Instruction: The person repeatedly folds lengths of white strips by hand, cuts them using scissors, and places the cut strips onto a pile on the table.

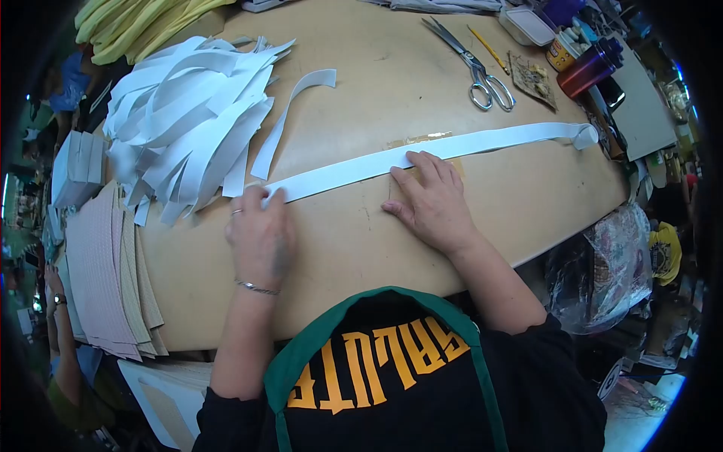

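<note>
A long white flat strip [339, 176], like elastic or webbing, runs across the table from lower left to upper right. Its far right end finishes in a small roll [586, 136]. My left hand [260, 230], slightly blurred, has its fingers closed on the strip's left end. Further right, my right hand [434, 203] lies on the table with fingers stretched out, fingertips touching the strip's lower edge and thumb apart. Just beyond my left hand sits a big loose pile of white cut strips [192, 124]. A single curved strip [285, 120] lies beside that pile.
Silver scissors [482, 71], a yellow pencil [489, 49] and a small tray of bits [532, 79] lie at the back right near a dark red bottle [591, 68]. Yellow fabric [147, 26] is at the back left. Stacked pale sheets [105, 275] stand along the left edge.
</note>
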`<control>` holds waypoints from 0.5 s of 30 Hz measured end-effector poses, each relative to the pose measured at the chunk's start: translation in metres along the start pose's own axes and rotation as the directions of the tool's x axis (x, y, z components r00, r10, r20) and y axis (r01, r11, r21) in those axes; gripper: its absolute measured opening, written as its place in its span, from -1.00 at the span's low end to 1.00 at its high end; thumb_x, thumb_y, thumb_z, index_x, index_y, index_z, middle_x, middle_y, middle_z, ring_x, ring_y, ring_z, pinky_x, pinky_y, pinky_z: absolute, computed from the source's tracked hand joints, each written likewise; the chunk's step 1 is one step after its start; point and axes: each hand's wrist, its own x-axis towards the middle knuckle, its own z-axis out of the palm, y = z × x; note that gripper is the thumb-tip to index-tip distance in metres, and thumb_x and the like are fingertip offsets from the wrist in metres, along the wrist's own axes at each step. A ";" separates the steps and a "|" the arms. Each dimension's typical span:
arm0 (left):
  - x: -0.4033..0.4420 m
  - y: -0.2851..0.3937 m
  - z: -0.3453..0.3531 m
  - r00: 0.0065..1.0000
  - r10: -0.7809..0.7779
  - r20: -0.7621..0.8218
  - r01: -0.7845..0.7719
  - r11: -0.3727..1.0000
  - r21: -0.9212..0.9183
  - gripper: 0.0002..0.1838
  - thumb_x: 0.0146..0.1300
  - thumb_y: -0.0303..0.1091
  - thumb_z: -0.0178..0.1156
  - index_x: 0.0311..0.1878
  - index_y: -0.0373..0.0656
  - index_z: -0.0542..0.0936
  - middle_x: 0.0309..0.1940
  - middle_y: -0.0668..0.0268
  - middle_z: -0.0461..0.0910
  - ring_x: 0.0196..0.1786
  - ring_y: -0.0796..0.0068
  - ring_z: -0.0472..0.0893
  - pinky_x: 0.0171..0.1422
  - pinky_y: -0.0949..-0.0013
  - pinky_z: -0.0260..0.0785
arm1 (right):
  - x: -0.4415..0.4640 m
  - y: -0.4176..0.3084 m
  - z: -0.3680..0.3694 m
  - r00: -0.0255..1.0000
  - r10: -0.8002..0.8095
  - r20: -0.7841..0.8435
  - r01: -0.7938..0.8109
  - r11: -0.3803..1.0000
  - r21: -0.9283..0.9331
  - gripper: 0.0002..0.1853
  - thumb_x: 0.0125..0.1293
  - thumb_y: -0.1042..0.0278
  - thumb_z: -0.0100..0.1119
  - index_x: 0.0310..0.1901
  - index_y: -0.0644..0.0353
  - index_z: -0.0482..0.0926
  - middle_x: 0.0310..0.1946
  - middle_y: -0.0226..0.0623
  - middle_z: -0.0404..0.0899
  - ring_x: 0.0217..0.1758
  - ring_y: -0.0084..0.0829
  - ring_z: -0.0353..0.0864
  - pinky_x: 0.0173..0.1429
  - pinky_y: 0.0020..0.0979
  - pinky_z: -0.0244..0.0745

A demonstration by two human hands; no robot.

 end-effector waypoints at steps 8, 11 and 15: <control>0.063 0.067 0.045 0.970 0.104 0.221 -0.093 0.994 -0.056 -0.45 0.32 0.01 0.00 0.36 0.13 0.29 0.43 0.23 0.08 0.50 0.06 -0.05 0.30 -0.46 -0.07 | 0.001 -0.001 -0.001 1.000 -0.006 -0.019 0.006 1.000 -0.004 -0.46 0.13 -0.09 0.21 0.03 0.12 0.51 0.12 -0.12 0.38 0.26 -0.15 0.27 0.26 -0.07 0.14; 0.070 0.059 0.058 0.931 0.007 0.366 0.001 1.000 -0.023 -0.39 0.34 0.15 -0.11 0.42 0.25 0.17 0.49 0.25 -0.06 0.53 0.08 -0.18 0.29 -0.54 -0.18 | 0.002 -0.001 -0.006 0.999 -0.031 -0.038 0.030 0.999 -0.020 -0.52 0.13 -0.01 0.24 0.00 0.12 0.52 0.11 -0.12 0.39 0.21 -0.14 0.32 0.24 -0.08 0.19; 0.071 0.058 0.054 0.916 0.000 0.401 0.025 0.998 -0.055 -0.38 0.34 0.17 -0.14 0.43 0.27 0.15 0.49 0.25 -0.07 0.53 0.08 -0.17 0.33 -0.50 -0.20 | 0.033 0.053 -0.017 0.972 0.160 -0.170 -0.109 0.955 0.274 -0.64 0.16 0.17 0.24 -0.05 0.16 0.53 0.00 -0.07 0.45 0.12 -0.06 0.39 0.18 -0.14 0.31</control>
